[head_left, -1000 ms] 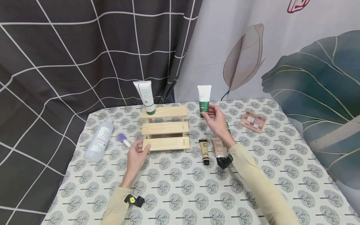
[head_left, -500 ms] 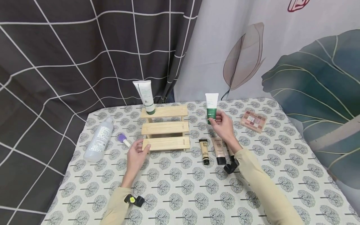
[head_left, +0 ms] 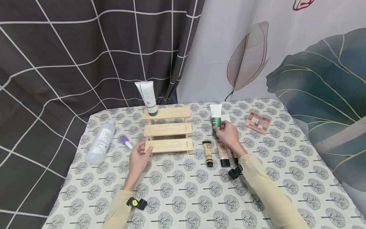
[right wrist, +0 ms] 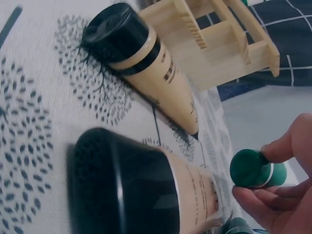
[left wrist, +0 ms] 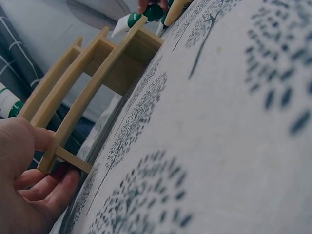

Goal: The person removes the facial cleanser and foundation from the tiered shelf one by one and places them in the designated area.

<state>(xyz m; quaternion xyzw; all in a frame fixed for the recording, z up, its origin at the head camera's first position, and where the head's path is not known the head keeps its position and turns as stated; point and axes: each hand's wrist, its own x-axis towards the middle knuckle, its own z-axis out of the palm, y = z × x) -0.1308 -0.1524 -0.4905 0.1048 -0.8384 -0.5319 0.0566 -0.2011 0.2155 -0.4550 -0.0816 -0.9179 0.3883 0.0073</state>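
Observation:
My left hand grips the left end of the lowest step of a three-step wooden rack, thumb on top, fingers beneath in the left wrist view. On the rack's top step a large white tube with a green cap stands upright. To the right of the rack, my right hand pinches a small white-and-green tube near its green cap. That tube is upright, cap downward; whether it touches the cloth cannot be told. Behind the fingers lies another white tube, mostly hidden.
A beige tube with black ends and a BB cream tube lie before my right hand. An eyeshadow palette lies farther right. Left of the rack are a clear bottle and a purple-headed brush. Curtains border the table.
My right hand has carried the small white-and-green tube right and then downward, nearer the table. The lying white tube behind it has come into view. My left hand stays on the rack.

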